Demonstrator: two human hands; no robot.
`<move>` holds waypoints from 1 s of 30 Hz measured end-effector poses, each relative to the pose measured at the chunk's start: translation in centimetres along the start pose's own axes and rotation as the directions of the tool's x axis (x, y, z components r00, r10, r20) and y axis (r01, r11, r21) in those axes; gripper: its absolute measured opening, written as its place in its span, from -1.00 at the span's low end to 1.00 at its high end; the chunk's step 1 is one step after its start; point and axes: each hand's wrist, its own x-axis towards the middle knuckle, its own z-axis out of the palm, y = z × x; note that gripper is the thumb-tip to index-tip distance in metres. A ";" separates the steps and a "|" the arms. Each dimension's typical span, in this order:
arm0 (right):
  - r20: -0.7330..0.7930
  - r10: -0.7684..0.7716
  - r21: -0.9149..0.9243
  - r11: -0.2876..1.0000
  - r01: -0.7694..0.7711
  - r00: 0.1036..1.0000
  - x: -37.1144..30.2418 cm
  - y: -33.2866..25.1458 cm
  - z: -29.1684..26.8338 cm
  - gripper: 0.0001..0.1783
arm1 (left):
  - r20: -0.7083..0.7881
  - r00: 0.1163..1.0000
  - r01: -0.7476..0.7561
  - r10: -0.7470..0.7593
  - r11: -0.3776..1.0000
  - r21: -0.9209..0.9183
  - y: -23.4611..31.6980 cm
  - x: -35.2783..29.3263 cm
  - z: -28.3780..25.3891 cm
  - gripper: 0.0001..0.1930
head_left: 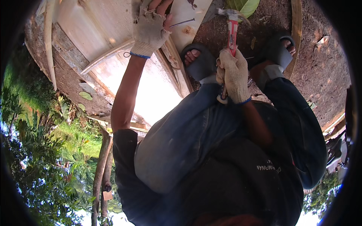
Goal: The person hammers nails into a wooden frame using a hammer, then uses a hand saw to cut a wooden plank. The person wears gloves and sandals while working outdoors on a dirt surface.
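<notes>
My left hand, in a worn fabric glove with bare fingertips, lies over a pale wooden board at the top. Its visible fingers are apart. A long nail juts out beside the thumb, head to the right; whether the thumb touches it I cannot tell. Closed around the handle of a claw hammer is my gloved right hand. The red-and-grey hammer points away from me, its metal head near a green leaf. The handle's end shows below my fist.
My sandalled feet stand on brown soil either side of the hammer. Wooden strips and a wide light panel lie to the left. Small thin metal pieces, perhaps nails, show by my right hand. Greenery and wooden posts are at lower left.
</notes>
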 end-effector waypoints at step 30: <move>-0.096 -0.063 0.114 0.991 0.074 0.993 0.4 -1.9 0.4 -0.83 | -0.309 0.802 0.291 -0.510 0.787 -0.544 1.5 1.1 2.2 -0.32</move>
